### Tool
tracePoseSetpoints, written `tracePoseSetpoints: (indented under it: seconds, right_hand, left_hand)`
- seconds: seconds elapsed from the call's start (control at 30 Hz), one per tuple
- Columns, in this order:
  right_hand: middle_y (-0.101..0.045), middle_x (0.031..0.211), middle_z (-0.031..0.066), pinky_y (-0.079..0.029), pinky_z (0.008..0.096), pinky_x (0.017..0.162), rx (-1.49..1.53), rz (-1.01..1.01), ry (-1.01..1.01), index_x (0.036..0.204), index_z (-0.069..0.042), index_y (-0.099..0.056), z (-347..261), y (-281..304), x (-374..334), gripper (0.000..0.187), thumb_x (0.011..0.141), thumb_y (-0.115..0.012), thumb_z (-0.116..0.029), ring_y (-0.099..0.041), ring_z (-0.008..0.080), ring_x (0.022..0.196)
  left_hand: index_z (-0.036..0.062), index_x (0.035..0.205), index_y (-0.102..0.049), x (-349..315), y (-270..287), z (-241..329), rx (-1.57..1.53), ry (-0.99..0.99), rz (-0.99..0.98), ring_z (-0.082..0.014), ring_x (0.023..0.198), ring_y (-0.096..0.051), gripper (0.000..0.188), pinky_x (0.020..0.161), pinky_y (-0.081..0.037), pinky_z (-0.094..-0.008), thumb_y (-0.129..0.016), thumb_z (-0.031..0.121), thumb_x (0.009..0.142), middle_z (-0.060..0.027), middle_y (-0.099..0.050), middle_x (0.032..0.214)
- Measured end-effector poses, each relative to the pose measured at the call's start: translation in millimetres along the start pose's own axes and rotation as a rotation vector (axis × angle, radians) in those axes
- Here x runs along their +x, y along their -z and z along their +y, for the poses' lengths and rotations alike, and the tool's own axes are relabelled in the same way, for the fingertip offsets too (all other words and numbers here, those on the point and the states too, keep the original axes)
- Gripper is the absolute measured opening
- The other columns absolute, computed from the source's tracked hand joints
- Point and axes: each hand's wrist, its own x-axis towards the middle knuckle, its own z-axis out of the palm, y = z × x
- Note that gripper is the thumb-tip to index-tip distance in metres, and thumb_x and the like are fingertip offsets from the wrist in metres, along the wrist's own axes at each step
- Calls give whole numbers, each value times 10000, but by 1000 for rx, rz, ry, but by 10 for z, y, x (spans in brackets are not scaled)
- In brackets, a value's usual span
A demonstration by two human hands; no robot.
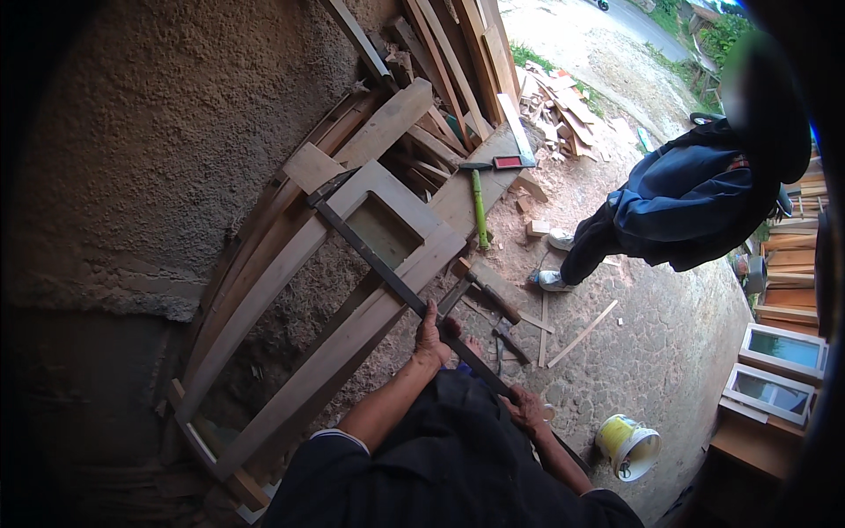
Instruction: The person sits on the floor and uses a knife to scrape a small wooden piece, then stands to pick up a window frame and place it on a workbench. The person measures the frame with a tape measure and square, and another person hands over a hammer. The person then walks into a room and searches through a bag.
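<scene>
A long dark metal bar clamp [368, 253] lies slantwise over one end of a pale wooden frame [308, 365]. Its far jaw sits by the frame's outer edge, next to a short wood block [312, 167]. My left hand [431, 339] is closed round the bar just past the frame's near rail. Farther down, close to my body, my right hand [525, 409] grips the clamp's lower end; part of its fingers is hidden. Beyond the frame, a hammer with a green handle [479, 207] rests on a board, beside a square with a red stock [510, 162].
A rough wall [176, 132] rises on the left, with planks [449, 62] leaning at the back. A wooden-handled tool [493, 297] lies beyond my left hand. A person in blue [678, 194] stands at right. A white bucket [641, 453] and small window frames [775, 392] are lower right.
</scene>
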Motion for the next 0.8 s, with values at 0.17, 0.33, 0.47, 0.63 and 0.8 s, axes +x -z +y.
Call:
tracePoseSetpoints:
  seconds: [0.17,0.33,0.47,0.63,0.8]
  right_hand:
    - [-662,824,205,-498,506,687,24,-13,3,897,-55,-627,53,-20,-41,368,870,-659,-421,-656,427,780]
    - [-665,844,212,-494,506,691,46,13,19,897,-58,-625,104,-56,-67,370,867,-659,-426,-653,432,792]
    - [-664,857,212,-492,495,703,71,-78,-28,893,-45,-628,131,-11,-54,386,876,-643,-430,-652,427,807]
    - [-664,792,174,-506,421,705,187,-199,-107,1021,-49,-653,121,116,98,392,914,-631,-426,-670,326,746]
    - [-675,928,129,-526,367,734,595,263,-61,1329,-104,-493,-56,-22,741,493,906,-695,-256,-665,218,858]
  left_hand:
    - [149,1071,-508,39,-1,1,-61,-45,27,-180,515,-541,636,515,-500,-331,-783,628,755,-40,-559,647]
    - [152,1078,-487,105,-40,230,-42,-14,101,-162,493,-515,659,481,-462,-314,-762,658,757,-34,-533,616]
    - [168,1083,-469,136,-26,217,-58,-38,30,-135,466,-464,667,461,-409,-293,-743,684,760,2,-470,594]
    - [212,1085,-462,133,-24,162,-76,-63,-27,-87,447,-373,629,450,-334,-266,-705,705,780,44,-387,578]
    - [226,1127,-426,79,-85,153,-63,-98,30,-79,443,-324,646,450,-310,-265,-692,708,789,53,-363,576]
